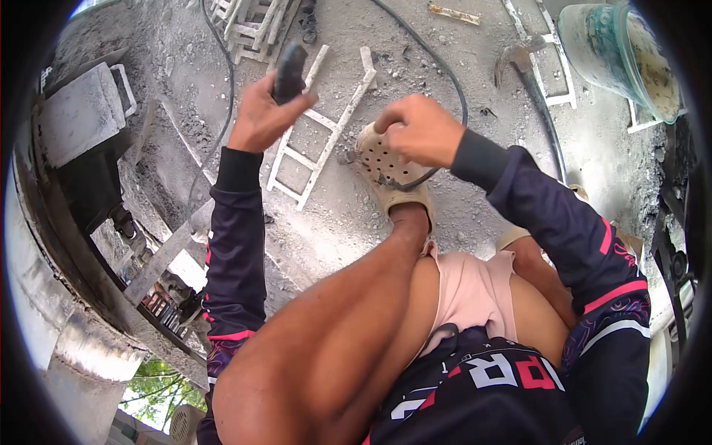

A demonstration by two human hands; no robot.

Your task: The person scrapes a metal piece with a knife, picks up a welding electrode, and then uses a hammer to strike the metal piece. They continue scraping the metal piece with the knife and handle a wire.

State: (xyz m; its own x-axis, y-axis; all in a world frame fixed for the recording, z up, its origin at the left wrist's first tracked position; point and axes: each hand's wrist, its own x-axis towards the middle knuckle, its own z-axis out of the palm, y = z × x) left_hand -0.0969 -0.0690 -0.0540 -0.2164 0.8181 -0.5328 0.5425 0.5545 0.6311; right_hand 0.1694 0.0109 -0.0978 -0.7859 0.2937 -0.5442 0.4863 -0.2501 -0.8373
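My left hand (265, 115) is wrapped round a dark, rounded object (290, 73), slightly blurred, which sticks up above the fingers. Its exact kind cannot be made out. My right hand (423, 131) is closed, fingers curled, above a beige perforated clog (386, 159) on my foot; whatever it grips, if anything, is hidden. Between and below the hands, a whitish ladder-shaped metal frame (323, 158) lies on the dusty ground. A dark cable (461, 87) curves past my right hand and across the clog.
A hammer (535, 89) lies at the upper right, near another ladder-shaped frame (561, 70) and a greenish bucket (601, 52). More whitish frames (252, 26) are piled at the top. Metal machinery (89, 185) stands along the left side.
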